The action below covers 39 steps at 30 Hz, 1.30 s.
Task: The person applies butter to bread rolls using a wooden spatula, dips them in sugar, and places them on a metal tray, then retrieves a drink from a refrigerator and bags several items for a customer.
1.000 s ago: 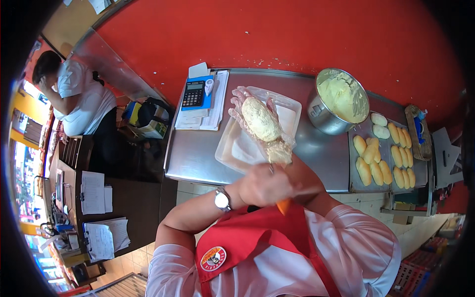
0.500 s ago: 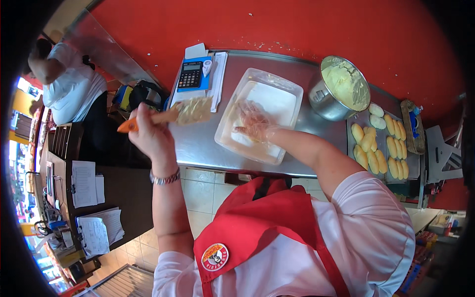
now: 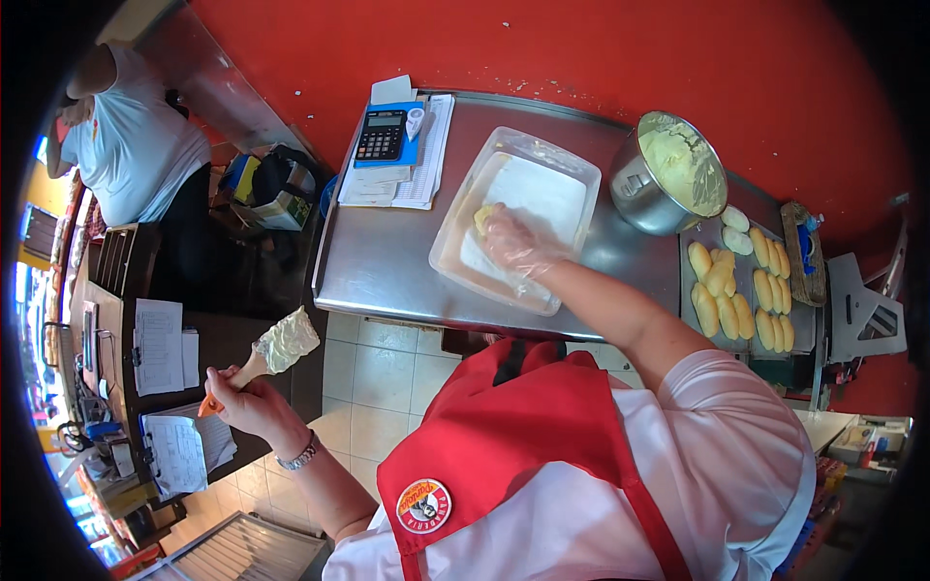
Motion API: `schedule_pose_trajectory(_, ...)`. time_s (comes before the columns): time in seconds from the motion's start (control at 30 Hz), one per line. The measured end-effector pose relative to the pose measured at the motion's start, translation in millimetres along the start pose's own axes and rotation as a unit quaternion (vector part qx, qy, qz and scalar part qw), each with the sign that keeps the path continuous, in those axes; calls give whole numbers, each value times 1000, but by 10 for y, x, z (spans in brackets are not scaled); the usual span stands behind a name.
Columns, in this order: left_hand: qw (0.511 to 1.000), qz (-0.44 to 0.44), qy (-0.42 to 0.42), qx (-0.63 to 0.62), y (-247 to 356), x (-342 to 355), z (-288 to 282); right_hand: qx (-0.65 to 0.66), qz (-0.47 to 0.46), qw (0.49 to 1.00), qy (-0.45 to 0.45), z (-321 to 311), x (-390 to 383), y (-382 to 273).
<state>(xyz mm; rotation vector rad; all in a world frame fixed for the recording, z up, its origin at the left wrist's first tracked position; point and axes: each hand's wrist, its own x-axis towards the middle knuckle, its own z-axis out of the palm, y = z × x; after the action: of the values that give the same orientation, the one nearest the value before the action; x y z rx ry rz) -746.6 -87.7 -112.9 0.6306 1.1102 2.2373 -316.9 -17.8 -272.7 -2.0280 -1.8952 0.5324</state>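
Off to the left, clear of the steel table, my left hand (image 3: 254, 407) is closed around the handle of a spatula (image 3: 289, 341). Thick pale cream coats the blade, and an orange handle end pokes out below the fist. My right hand (image 3: 515, 244), in a thin clear plastic glove, reaches into a translucent plastic tub (image 3: 579, 184). White powder (image 3: 542, 194) covers much of the tub's bottom. The gloved fingers are closed on a yellowish bread roll (image 3: 481, 219), mostly hidden by the hand.
Right of the tub, a steel mixing bowl (image 3: 639, 198) holds pale cream (image 3: 683, 165). Several bread rolls (image 3: 731, 315) lie on a tray beside it. Papers (image 3: 436, 145) and a calculator (image 3: 381, 136) occupy the table's left. Another person (image 3: 145, 145) stands far left by a dark desk (image 3: 242, 339).
My left hand has swung down and left, away from the table edge, with the spatula. My right hand has shifted slightly inside the tub, and a yellowish roll end now shows at its fingers.
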Motion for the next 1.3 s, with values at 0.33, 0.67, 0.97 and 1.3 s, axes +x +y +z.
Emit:
schedule_pose_trajectory(0.33,1000,3,-23,-10,129,-222,77,611,192,751,-163,-85,-99,502)
schedule_pose_trajectory(0.67,995,-22,-78,-62,90,-383,491,824,160,499,-213,202,102,757)
schedule_pose_trajectory(0.97,993,-14,-111,-45,-67,-734,1258,919,54,369,-131,-1588,-1515,1438)
schedule_pose_trajectory(1.3,956,-48,-264,-120,-291,-1710,2256,942,32,293,162,-2840,-3240,3590)
